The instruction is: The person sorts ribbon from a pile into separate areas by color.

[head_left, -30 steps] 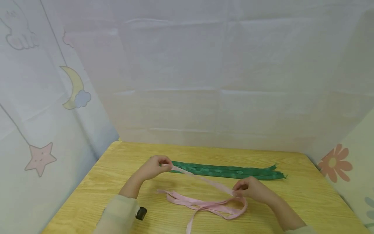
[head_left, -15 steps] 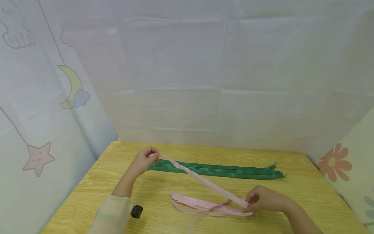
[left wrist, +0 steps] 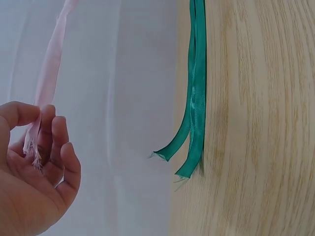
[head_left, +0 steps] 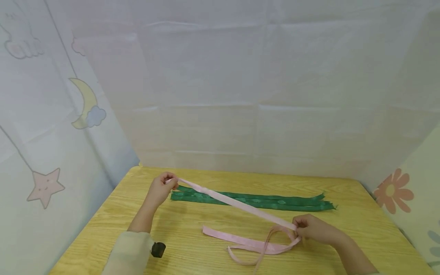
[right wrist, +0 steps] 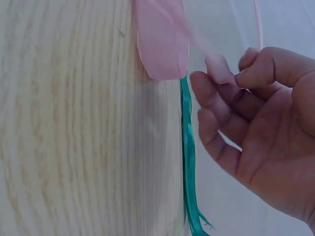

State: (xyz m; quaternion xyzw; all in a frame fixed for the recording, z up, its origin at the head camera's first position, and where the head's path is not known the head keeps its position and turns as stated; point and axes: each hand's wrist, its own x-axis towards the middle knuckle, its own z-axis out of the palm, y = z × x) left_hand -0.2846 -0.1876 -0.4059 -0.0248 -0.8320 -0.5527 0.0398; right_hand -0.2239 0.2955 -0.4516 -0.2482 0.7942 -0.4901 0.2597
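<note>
A pink ribbon (head_left: 240,205) stretches slantwise between both hands, above the table. My left hand (head_left: 160,190) pinches it near a frayed end, which hangs into the palm in the left wrist view. Lower and to the right, my right hand (head_left: 314,228) pinches the same ribbon between thumb and forefinger. From there the rest of the pink ribbon (head_left: 245,241) lies in loose loops on the wood. Behind it, green ribbons (head_left: 292,203) lie side by side across the table, partly crossed by the taut pink length; their frayed ends (left wrist: 184,169) show near the left hand.
The wooden table (head_left: 192,256) ends at a pale cloth backdrop (head_left: 213,126), with printed cloth on both sides. A small black object (head_left: 158,249) is beside the left sleeve (head_left: 128,252).
Both hands have moved apart, the left one up and to the left, the right one to the right. The pink ribbon between them is longer and straighter, and its loops on the table have shifted.
</note>
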